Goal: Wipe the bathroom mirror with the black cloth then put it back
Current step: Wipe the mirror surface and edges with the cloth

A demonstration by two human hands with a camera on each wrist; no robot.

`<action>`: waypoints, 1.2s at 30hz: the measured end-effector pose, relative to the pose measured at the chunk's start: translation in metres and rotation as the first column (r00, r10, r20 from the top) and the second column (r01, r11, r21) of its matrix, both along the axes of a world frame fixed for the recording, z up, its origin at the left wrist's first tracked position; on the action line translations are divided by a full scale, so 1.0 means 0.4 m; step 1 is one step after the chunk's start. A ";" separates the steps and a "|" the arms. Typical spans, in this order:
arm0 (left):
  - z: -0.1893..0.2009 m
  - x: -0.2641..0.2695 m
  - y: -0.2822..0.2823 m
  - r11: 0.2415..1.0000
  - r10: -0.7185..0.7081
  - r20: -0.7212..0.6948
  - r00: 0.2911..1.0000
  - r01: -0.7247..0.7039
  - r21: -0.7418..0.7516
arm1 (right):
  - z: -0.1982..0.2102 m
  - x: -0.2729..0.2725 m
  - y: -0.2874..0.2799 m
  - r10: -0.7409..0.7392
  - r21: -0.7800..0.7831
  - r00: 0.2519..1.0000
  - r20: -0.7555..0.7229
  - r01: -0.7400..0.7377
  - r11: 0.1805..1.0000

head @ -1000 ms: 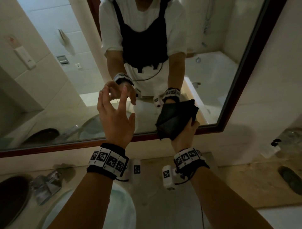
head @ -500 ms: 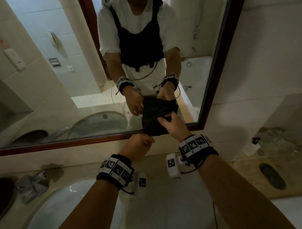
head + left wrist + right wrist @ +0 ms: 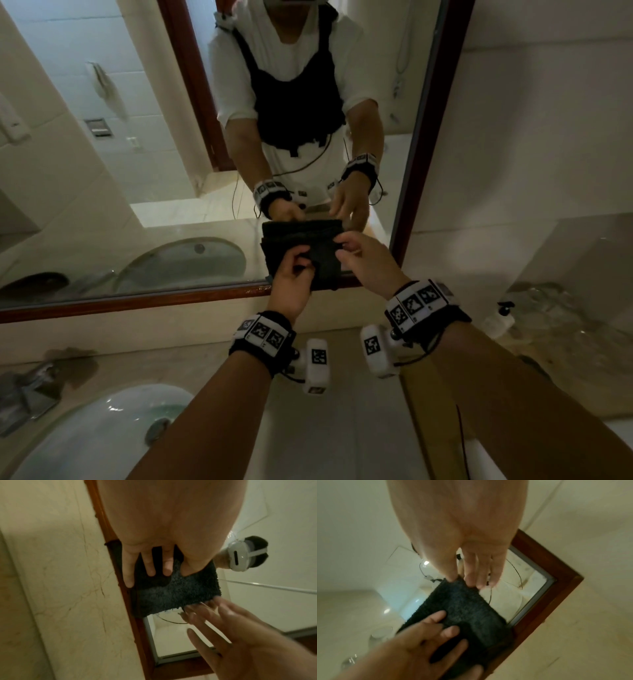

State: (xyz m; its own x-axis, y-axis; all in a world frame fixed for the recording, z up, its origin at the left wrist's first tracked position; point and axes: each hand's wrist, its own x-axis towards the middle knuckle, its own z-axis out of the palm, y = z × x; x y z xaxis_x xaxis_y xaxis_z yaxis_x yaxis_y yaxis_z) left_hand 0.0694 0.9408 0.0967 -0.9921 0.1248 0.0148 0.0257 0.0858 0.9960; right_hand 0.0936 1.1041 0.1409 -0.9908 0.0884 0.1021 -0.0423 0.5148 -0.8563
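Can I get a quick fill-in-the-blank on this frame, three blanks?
1. The cloth held by both hands is ____ in colour.
2. The cloth sits at the mirror's lower ____ corner.
3. The mirror's frame is made of ____.

Missing words: black; right; wood

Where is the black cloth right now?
In the head view the black cloth is held up between the left hand and right hand, in front of the mirror's lower right corner, above the counter.
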 end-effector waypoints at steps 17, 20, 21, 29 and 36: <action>-0.065 -0.010 0.077 0.966 0.201 -0.288 0.936 -0.238 -0.100 | -0.082 -0.046 0.086 0.044 0.649 0.871 -0.489 0.330 0.685; -0.065 -0.012 0.092 0.966 0.189 -0.333 0.924 -0.235 -0.104 | -0.092 -0.056 0.078 0.034 0.633 0.850 -0.526 0.364 0.683; -0.061 -0.010 0.100 0.970 0.165 -0.357 0.919 -0.217 -0.109 | -0.090 -0.057 0.075 0.036 0.607 0.829 -0.559 0.379 0.699; -0.071 -0.014 0.084 0.984 0.064 -0.442 0.895 -0.130 -0.120 | -0.091 -0.065 0.078 0.027 0.616 0.829 -0.559 0.393 0.683; -0.082 -0.037 -0.019 0.965 0.046 -0.451 0.891 -0.156 -0.210 | -0.102 -0.075 0.076 0.007 0.666 0.831 -0.557 0.441 0.601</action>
State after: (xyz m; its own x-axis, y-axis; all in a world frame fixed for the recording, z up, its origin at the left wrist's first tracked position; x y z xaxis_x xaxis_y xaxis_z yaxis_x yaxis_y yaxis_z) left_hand 0.0548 0.9331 0.0637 -0.8976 0.0787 0.4338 0.4332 0.3407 0.8344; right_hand 0.0637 1.1346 0.1001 -0.7494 -0.0353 0.6612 -0.0985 0.9934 -0.0585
